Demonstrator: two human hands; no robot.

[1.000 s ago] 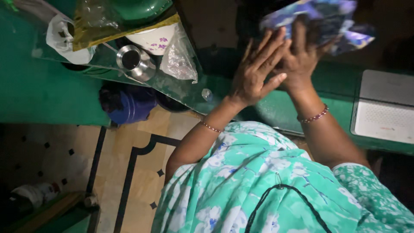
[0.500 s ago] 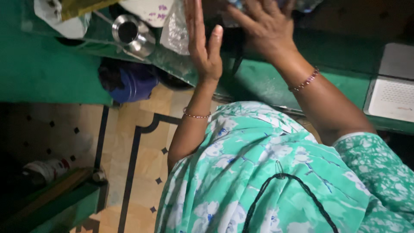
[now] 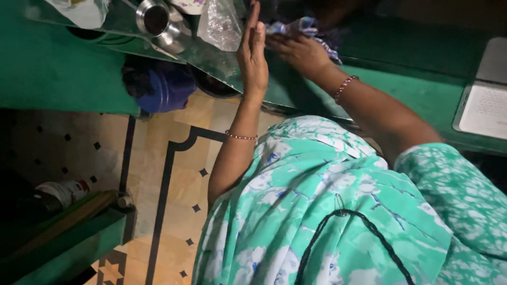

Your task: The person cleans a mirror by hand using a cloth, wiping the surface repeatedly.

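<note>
Gripping the blue-patterned cloth (image 3: 303, 26) under my right hand (image 3: 298, 53), I should keep my flat, fingers-together left hand (image 3: 253, 58) steadying beside it.

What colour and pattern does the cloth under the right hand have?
The cloth is blue and white with a printed pattern, seen in the head view; the right hand rests on it.

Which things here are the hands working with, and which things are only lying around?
In hand:
- blue patterned cloth, held by the right hand
- left hand, flat and raised beside the cloth; contact unclear

Lying about:
- steel pot
- clear plastic bag
- blue bundle under the green shelf
- white box
- white can on the floor
</note>
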